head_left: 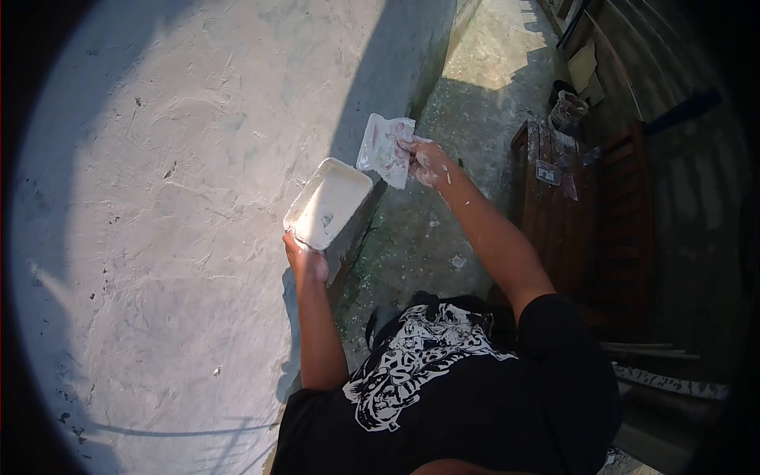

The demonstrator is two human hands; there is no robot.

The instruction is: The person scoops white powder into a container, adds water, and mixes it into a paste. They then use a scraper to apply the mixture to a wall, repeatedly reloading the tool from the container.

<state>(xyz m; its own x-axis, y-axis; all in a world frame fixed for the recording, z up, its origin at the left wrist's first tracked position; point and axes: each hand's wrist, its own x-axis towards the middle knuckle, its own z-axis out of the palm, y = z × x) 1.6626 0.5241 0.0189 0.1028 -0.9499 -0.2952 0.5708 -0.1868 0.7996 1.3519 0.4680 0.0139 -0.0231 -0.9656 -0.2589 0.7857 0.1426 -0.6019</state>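
My left hand grips the near end of a shallow white tray, its fingers partly hidden beneath. A whitish paste coats the inside of the tray, with a small lump near its lower end. In my right hand is a thin, flat scraper, smeared white with reddish patches, pinched at its right edge. The scraper is just above and to the right of the tray's far end. White smears mark both hands. Beside the tray on the left rises a pale, rough plastered wall.
A wooden bench stands to the right, with small flat pieces on its top. Near its far end is a paste-smeared bucket. The concrete floor between wall and bench has white spatters.
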